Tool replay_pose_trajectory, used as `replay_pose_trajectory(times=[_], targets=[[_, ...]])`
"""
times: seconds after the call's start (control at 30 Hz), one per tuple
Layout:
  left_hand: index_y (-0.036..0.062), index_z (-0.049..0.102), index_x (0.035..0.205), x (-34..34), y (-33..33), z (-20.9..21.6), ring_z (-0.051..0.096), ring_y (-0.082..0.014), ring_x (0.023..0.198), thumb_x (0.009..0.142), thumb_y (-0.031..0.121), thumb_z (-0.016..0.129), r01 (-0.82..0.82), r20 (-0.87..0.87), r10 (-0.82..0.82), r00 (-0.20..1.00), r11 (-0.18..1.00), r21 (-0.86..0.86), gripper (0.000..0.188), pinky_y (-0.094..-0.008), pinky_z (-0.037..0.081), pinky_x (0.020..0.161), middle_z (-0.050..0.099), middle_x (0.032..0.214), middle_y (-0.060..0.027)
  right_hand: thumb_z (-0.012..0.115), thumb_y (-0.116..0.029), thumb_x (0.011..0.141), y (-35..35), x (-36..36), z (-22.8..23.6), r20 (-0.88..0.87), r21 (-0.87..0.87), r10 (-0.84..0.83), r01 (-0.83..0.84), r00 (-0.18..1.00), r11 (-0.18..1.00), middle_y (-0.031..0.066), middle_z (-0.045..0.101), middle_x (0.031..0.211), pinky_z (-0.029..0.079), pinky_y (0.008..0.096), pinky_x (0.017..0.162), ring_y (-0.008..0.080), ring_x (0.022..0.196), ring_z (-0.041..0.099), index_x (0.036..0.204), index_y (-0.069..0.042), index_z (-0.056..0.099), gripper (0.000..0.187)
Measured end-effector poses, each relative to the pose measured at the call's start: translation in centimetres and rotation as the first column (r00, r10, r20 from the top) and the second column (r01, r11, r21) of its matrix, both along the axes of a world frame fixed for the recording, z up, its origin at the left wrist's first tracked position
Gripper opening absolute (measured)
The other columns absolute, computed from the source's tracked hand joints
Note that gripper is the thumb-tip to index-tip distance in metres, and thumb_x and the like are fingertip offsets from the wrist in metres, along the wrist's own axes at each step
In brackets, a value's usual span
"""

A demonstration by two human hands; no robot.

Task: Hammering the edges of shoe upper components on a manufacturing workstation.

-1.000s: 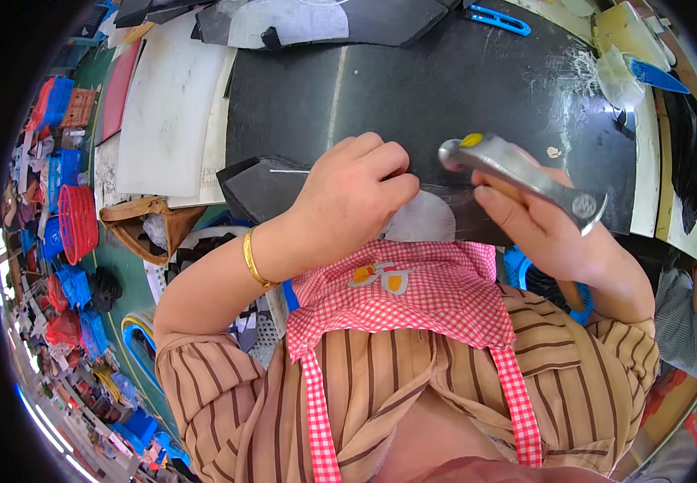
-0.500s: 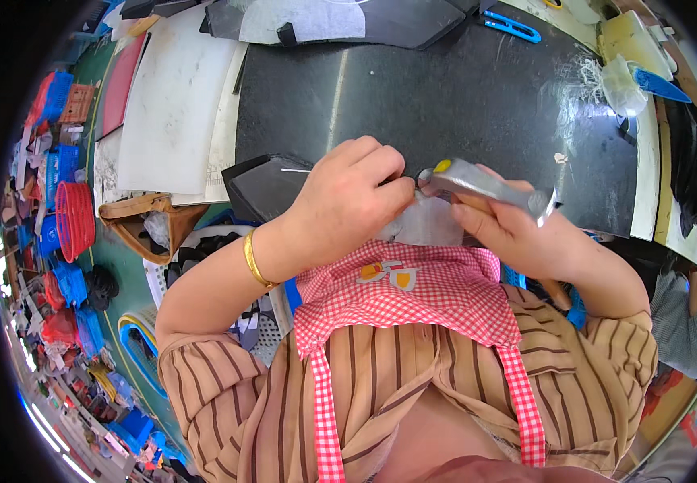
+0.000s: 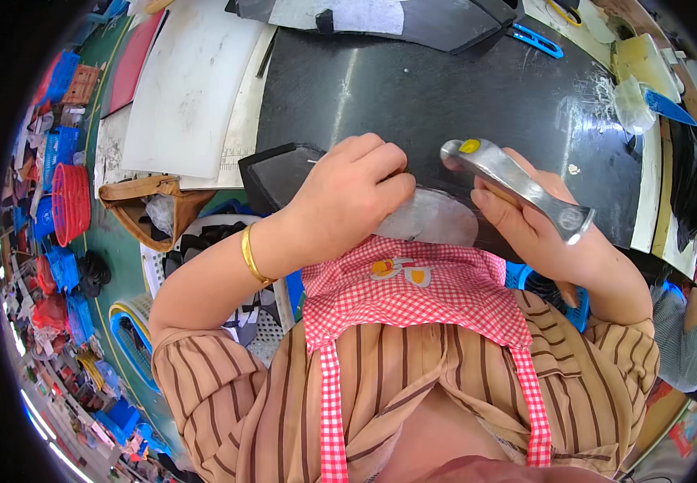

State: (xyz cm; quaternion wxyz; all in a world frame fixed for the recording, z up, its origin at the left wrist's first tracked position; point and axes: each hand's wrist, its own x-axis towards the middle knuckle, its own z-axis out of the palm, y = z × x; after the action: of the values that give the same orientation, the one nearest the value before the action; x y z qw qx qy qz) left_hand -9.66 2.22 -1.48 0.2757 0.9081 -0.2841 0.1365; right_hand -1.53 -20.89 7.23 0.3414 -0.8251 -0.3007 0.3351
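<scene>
A metal shoemaker's hammer with a yellow mark on its head is held in my right hand, its fingers wrapped round the handle. The head is raised to the right of my left hand and apart from the work. My left hand is closed, thumb and fingers pinched on the edge of a dark flat piece with a grey patch at its right end. The piece lies at the near edge of the table, partly under my left hand. Its pinched edge is hidden by my fingers.
More dark pieces lie at the far side of the black tabletop, beside blue thread snips. White sheets are at left. A yellowish container and a blue-handled brush stand at right. Another person sits at far right.
My right hand has lifted the hammer away from my left fingers, up and to the right, showing more of the grey patch. My left hand keeps its pinch. The whole view has shifted slightly.
</scene>
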Motion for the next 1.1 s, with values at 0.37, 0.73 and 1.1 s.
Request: replay_pose_trajectory(times=[0.37, 0.73, 1.1], targets=[[0.0054, 0.068, 0.092, -1.3, 1.6, 0.3, 0.058, -0.0272, 0.089, 0.070, 0.006, 0.077, -0.074, 0.106, 0.074, 0.992, 0.997, -0.003, 0.023, -0.0382, 0.048, 0.077, 0.059, 0.093, -0.0066, 0.059, -0.021, 0.098, 2.1, -0.4, 0.0, -0.090, 0.039, 0.053, -0.050, 0.994, 0.998, 0.0245, 0.064, 0.078, 0.050, 0.0436, 0.063, 0.0430, 0.074, 0.066, 0.106, -0.002, 0.051, 0.022], [0.0033, 0.068, 0.093, -1.8, 3.2, -0.3, 0.060, -0.0272, 0.086, 0.068, 0.008, 0.080, -0.091, 0.079, 0.097, 0.992, 0.993, -0.069, 0.028, -0.0390, 0.049, 0.076, 0.061, 0.093, -0.0078, 0.061, -0.017, 0.097, 3.8, -0.3, -0.9, -0.022, 0.072, 0.107, -0.105, 0.994, 0.992, 0.0211, 0.064, 0.079, 0.050, 0.0384, 0.060, 0.0365, 0.069, 0.065, 0.104, -0.001, 0.052, 0.020], [0.0055, 0.066, 0.090, -1.6, 5.3, 0.9, 0.056, -0.0268, 0.083, 0.067, 0.010, 0.080, -0.221, -0.062, 0.218, 0.974, 0.974, -0.045, 0.027, -0.0392, 0.047, 0.072, 0.058, 0.091, -0.0069, 0.062, -0.018, 0.094, 6.1, 0.7, -1.8, -0.022, -0.066, 0.315, -0.316, 0.949, 0.946, 0.0268, 0.062, 0.076, 0.048, 0.0510, 0.063, 0.0488, 0.074, 0.061, 0.107, -0.001, 0.047, 0.026]])
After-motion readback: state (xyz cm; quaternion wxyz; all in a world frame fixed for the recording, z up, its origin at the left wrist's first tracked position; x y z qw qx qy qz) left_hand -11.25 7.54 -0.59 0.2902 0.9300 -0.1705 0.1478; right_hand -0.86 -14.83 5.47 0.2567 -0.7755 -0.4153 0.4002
